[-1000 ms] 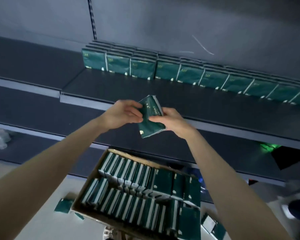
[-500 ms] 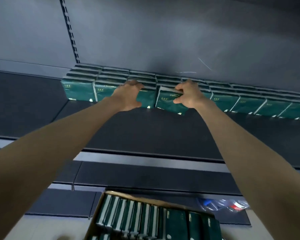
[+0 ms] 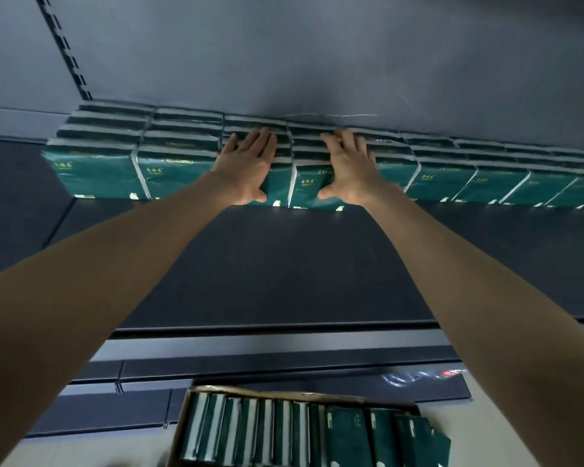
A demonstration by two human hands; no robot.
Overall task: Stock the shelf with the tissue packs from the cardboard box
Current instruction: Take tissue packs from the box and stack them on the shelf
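Note:
Dark green tissue packs (image 3: 95, 170) stand in rows, several deep, along the back of the dark shelf (image 3: 284, 264). My left hand (image 3: 246, 163) lies flat, fingers spread, over the top and front of one front pack. My right hand (image 3: 348, 163) rests the same way on the neighbouring front pack (image 3: 309, 188), which sits slightly forward of the row. Neither hand grips anything. Below, the cardboard box (image 3: 196, 390) holds several more green packs (image 3: 270, 433) standing on edge.
The shelf's front lip (image 3: 277, 345) runs across the middle, with lower shelf boards (image 3: 91, 409) beneath it. A slotted upright (image 3: 64, 48) climbs the grey back wall at the left. A clear plastic wrapper (image 3: 415, 379) lies on a lower board at the right.
One second ago both hands held a pack above the box. They carried it up to the shelf, set it in the front row, and now lie flat on the packs.

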